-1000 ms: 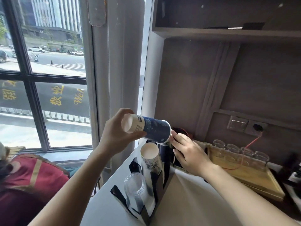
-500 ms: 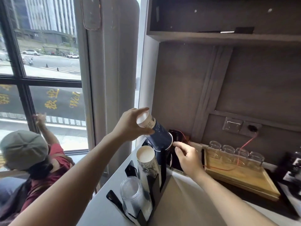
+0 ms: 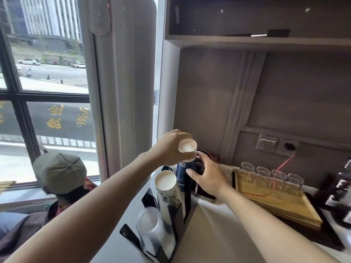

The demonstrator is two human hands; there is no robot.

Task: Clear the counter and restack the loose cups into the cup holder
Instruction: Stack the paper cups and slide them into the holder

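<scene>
A black cup holder (image 3: 173,215) stands at the counter's left edge with three slots. The near slot holds clear plastic cups (image 3: 152,229), the middle one a stack of white printed paper cups (image 3: 167,186). On the far slot's dark blue stack sits an upside-down dark blue paper cup (image 3: 185,172), nearly upright. My left hand (image 3: 170,148) grips its white base from above. My right hand (image 3: 208,176) touches the blue stack's side with spread fingers.
A wooden tray (image 3: 281,204) with several upturned glass jars (image 3: 269,174) lies to the right, a red cable across it. A wall socket (image 3: 286,147) is above. A person in a green cap (image 3: 59,170) sits below the counter at the left.
My left hand has turned the blue cup from tilted to upright and lowered it onto the far stack. My right hand has moved up against the stack's side.
</scene>
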